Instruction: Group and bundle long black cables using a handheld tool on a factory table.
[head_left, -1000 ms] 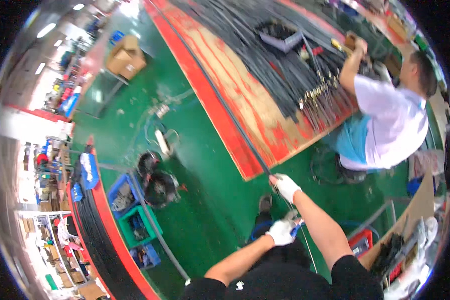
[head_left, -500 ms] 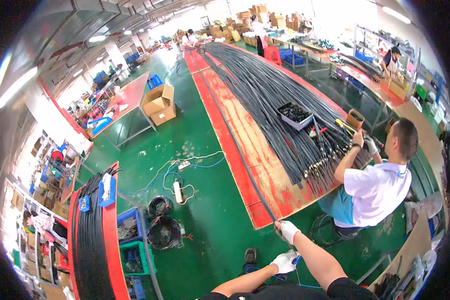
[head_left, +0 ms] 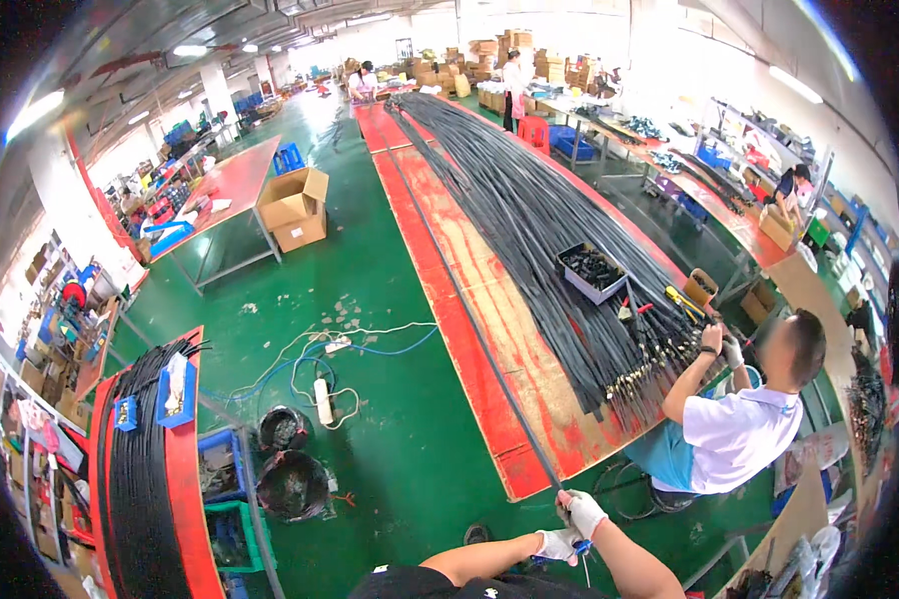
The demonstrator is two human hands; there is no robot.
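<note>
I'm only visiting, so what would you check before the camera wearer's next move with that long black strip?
1. Right hand, grip closed on the long black strip: ok.
2. Left hand, grip secure on the blue item: cannot tell; too small and partly hidden.
3. Strip's near part lying on the red table, apart from the dark bundle: ok.
4. Co-worker clear of the strip: ok, seated off to the right.
5. White device clear of the hands: ok, on the floor to the left.
6. Strip's far end free: cannot tell; too distant.

Open cardboard box [head_left: 301, 234], black buckets [head_left: 293, 512], red stool [head_left: 534, 134], green floor [head_left: 400, 454]
</note>
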